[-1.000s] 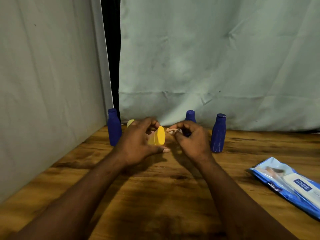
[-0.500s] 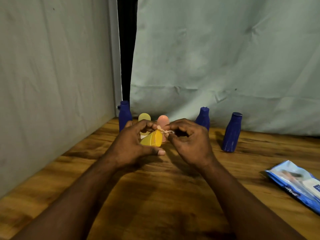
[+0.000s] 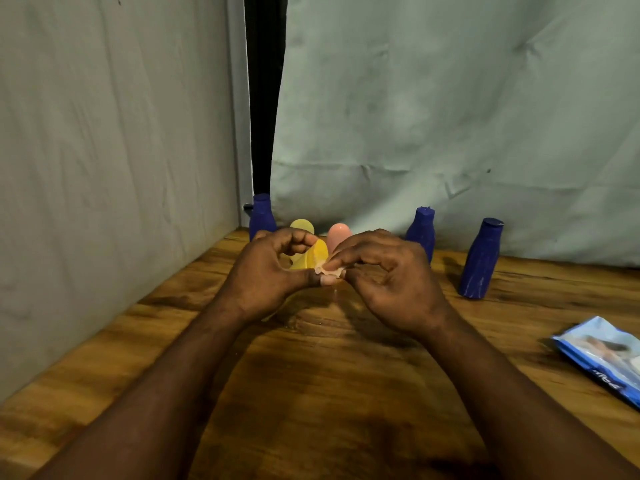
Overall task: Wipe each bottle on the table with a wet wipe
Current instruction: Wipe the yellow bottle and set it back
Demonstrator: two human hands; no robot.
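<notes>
My left hand grips a small yellow bottle tipped on its side above the wooden table. My right hand pinches a small crumpled wet wipe against the yellow bottle's near end. Behind my hands stand another yellow bottle and a pink bottle, both partly hidden. Three dark blue bottles stand along the back: one at the left corner, one behind my right hand, one further right.
A blue wet wipe pack lies at the table's right edge. Pale cloth walls close off the left side and the back, with a dark gap between them.
The camera view has shifted left, so everything sits further right in frame. The yellow bottle has tilted and my right hand has pressed the wipe closer against it.
</notes>
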